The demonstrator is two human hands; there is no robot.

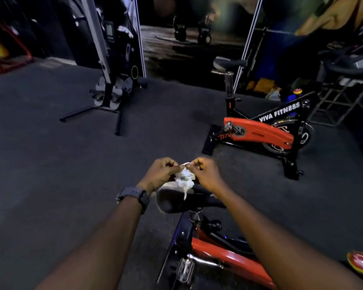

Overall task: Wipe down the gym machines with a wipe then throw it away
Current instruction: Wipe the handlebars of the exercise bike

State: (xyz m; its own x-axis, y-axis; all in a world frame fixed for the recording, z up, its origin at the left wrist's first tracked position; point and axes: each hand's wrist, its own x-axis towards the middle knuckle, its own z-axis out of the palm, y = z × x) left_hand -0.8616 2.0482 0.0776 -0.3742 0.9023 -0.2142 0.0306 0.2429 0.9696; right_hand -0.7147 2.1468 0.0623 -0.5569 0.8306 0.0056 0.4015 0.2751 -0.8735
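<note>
so both hands were up together over the near bike's saddle (172, 203), the left hand (160, 172) and right hand (205, 173) each pinching the crumpled white wipe (184, 178) between curled fingers, the wipe hanging between them just above the saddle. a watch (134, 196) sat on the left wrist. another red and black exercise bike (260, 130) stood on the floor (71, 164), well apart to the right.

Exercise bikes: 2, one near (208, 254), one far (260, 130); rowing machine (109, 88): 1; hands: 2, left hand (161, 172), right hand (205, 173); wipe (184, 178): 1; wristwatch (134, 195): 1
</note>
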